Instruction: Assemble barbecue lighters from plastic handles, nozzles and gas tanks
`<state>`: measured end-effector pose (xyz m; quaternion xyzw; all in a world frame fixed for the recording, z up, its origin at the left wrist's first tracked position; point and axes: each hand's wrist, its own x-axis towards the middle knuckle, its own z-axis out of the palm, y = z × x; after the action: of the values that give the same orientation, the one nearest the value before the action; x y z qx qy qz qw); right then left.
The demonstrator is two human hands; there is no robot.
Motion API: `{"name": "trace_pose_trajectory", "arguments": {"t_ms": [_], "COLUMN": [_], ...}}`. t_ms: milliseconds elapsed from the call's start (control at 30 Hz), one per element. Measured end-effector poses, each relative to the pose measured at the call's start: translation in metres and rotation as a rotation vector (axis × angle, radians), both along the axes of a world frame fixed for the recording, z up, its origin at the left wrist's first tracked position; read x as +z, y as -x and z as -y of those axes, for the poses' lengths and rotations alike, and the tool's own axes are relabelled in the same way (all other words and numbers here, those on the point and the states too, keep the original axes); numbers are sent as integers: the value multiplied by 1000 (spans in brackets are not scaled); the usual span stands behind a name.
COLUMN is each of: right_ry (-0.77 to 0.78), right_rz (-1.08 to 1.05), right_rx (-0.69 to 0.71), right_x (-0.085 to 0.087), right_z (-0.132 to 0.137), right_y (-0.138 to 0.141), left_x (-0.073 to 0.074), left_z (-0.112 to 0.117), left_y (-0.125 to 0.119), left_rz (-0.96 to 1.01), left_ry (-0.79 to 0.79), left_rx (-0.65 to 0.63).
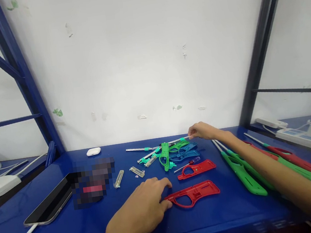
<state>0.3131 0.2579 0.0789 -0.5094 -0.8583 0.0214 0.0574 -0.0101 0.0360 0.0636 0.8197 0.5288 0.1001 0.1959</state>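
Observation:
My left hand point(144, 206) rests over the blue table with thumb and index finger apart. The narrow end of a red lighter shell half point(202, 189) lies between them, close to or touching the thumb. A second red shell half point(202, 168) lies just behind it. At the back of the table, my right hand point(200, 130) pinches the end of a metal lighter tube point(180, 140) above the pile. That pile holds green shell halves point(165, 156), blue shell halves point(186, 152) and more metal tubes with teal parts point(148, 155).
A screwdriver point(191, 161) lies behind the red shells. Clear fuel tanks point(119, 178) sit left of the pile. Assembled lighters point(245, 175) lie under my right forearm. Toward the left are a phone point(52, 200) on a cable, a blurred dark item point(95, 181) and a white earbud case point(93, 151).

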Motion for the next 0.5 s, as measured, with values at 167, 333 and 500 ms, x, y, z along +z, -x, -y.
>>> {"name": "trace_pose_trajectory", "arguments": {"t_ms": [167, 333, 500], "right_ry": [-134, -378, -551], "right_rz": [-35, -91, -206], "right_rx": [-91, -200, -126], "right_x": [13, 38, 54], "right_z": [8, 33, 95], "right_y": [-3, -14, -9], "left_x": [-2, -4, 5], "left_z": [1, -1, -2], "left_y": [1, 2, 1], "left_rz": [-1, -23, 26], "left_ry": [-40, -70, -270], "left_rx": [-20, -32, -38]}}
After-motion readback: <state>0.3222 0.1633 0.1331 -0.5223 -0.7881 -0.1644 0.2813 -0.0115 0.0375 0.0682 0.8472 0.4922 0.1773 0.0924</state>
